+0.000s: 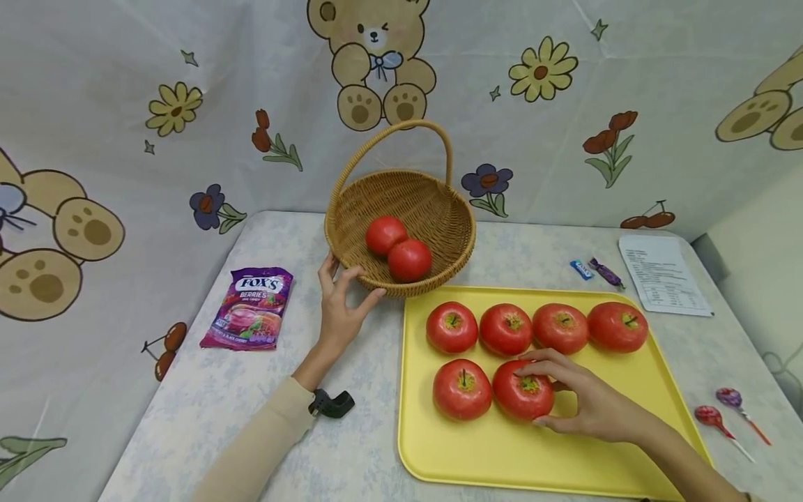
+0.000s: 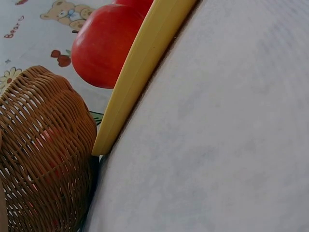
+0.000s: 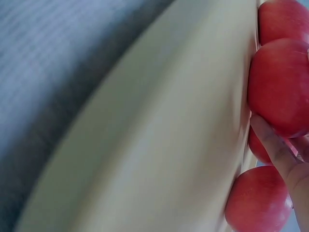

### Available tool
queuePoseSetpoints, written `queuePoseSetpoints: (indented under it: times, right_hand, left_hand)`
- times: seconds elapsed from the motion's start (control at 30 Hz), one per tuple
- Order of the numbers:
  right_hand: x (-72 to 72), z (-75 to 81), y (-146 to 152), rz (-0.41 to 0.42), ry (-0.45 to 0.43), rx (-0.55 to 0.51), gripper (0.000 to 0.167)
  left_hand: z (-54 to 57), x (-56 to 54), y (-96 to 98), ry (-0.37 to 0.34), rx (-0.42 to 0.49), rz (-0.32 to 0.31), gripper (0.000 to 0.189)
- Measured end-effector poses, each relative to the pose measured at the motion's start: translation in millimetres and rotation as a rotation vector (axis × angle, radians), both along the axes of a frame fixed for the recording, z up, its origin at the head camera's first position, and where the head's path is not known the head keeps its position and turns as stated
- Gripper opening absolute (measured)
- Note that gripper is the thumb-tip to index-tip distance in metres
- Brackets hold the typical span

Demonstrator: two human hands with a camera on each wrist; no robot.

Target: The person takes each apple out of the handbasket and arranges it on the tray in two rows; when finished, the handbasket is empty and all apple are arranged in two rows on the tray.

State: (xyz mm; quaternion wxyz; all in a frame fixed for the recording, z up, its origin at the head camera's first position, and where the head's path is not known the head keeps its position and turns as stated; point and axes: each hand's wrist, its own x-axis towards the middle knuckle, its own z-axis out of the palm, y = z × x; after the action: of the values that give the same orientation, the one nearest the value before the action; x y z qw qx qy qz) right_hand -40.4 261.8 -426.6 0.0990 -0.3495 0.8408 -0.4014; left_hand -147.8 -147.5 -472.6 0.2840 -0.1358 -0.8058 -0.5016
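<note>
My left hand [image 1: 341, 314] holds the near left rim of a wicker basket [image 1: 454, 230], thumb and fingers spread along it. Two red apples [image 1: 409, 261] lie inside the basket, which shows side-on in the left wrist view. On the yellow tray [image 1: 489, 453], my right hand [image 1: 583, 404] grips a red apple [image 1: 517, 397] from its right side, fingers over the top and thumb low. Beside that one sits another apple [image 1: 461, 397]; a row of several apples [image 1: 558, 328] runs behind them. In the right wrist view, a finger lies under an apple [image 3: 280, 87].
A purple candy bag [image 1: 251, 310] lies left of the basket. Two small wrapped candies [image 1: 605, 272] and a printed sheet [image 1: 665, 275] are at the back right. Two lollipops [image 1: 710, 416] lie right of the tray. A bear-patterned cloth [image 1: 477, 84] hangs behind the table.
</note>
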Motion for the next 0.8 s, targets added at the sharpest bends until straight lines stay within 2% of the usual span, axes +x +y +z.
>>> queuePoseSetpoints:
  times: [0.23,0.37,0.5,0.6,0.7,0.8]
  right_hand:
    - [0.6,3.7,-1,-0.010,0.013,0.059,0.058]
    - [3.5,9.8,-3,-0.019,0.042,0.129,0.060]
    - [8.0,19.2,-7,-0.052,0.148,0.234,0.062]
    - [8.7,28.5,-11,-0.084,0.242,0.270,0.060]
    - [3.0,40.3,-13,-0.086,0.290,0.253,0.059]
    - [-9.2,54.7,-18,-0.057,0.314,0.239,0.058]
  left_hand:
    - [0.3,0.3,-0.4,-0.005,-0.002,-0.002,0.041]
    - [0.0,0.2,-0.4,-0.006,-0.003,-0.004,0.042]
    - [-0.3,0.4,-0.3,-0.011,-0.001,-0.002,0.041]
    - [-0.3,0.8,-0.2,-0.013,-0.001,-0.001,0.041]
    - [-0.8,0.7,-0.2,-0.014,-0.006,0.000,0.042]
    - [-0.8,0.6,-0.2,-0.014,-0.007,0.000,0.043]
